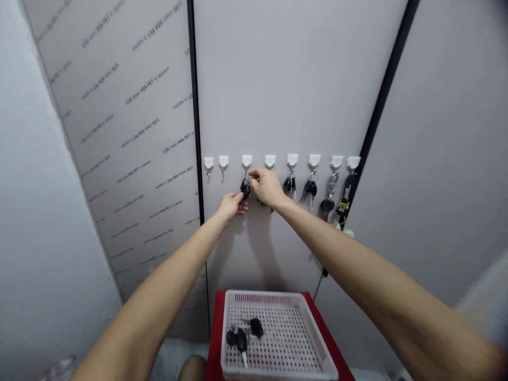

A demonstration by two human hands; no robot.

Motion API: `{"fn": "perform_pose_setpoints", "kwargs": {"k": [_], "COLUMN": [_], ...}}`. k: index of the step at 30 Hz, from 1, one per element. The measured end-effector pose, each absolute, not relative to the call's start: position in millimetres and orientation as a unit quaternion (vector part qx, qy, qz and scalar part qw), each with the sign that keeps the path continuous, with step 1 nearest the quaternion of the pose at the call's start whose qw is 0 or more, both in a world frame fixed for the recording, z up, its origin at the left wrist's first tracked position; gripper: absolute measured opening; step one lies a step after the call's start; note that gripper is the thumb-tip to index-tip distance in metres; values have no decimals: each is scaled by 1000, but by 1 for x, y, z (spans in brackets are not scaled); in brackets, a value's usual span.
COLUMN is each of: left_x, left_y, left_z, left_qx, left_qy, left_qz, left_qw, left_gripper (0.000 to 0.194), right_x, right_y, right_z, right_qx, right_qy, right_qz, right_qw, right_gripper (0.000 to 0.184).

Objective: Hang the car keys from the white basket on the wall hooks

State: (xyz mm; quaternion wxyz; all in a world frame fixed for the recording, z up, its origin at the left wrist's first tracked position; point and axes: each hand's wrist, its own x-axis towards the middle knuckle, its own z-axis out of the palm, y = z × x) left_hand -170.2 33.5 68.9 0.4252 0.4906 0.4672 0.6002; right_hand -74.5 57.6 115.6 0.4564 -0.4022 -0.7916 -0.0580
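Note:
A black car key (245, 189) hangs at a white wall hook (246, 160), its ring (246, 178) by the hook's metal tip. My left hand (231, 207) grips the black key from below between thumb and fingers. From the right, my right hand (267, 187) pinches at the ring with thumb and forefinger. Behind my right hand another set of keys is mostly hidden under its own hook (270, 161). Whether the ring is fully around the hook I cannot tell.
Bare hooks (208, 163) are on the left of the row. Further right hang several key sets (310, 188) and a black strap (346, 196). Below, a white plastic basket (317, 338) with several keys (242, 339) rests on a red surface (214, 338).

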Motion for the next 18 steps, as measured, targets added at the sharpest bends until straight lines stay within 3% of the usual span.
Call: {"fn": "perform_pose_setpoints", "kwargs": {"k": [4, 8, 12, 15, 18], "left_x": [-168, -161, -156, -155, -153], "left_y": [19, -9, -41, -55, -58], "left_z": [18, -63, -128, -145, -144], "left_qx": [526, 620, 734, 788, 802], "left_qy": [499, 524, 549, 559, 569], "left_qz": [547, 428, 276, 186, 130], "left_qw": [419, 398, 289, 180, 127], "left_gripper": [13, 17, 20, 21, 24], "right_x": [-54, -30, -12, -8, -12], "right_y": [34, 8, -18, -29, -31], "right_z": [55, -41, -119, -142, -147], "right_qx": [-362, -359, -363, -384, -407], "right_qy": [-828, -899, -911, -909, -902], "right_qz": [-39, 92, 173, 156, 129], "right_qw": [426, 233, 91, 51, 54], "right_gripper": [24, 19, 24, 35, 32]}}
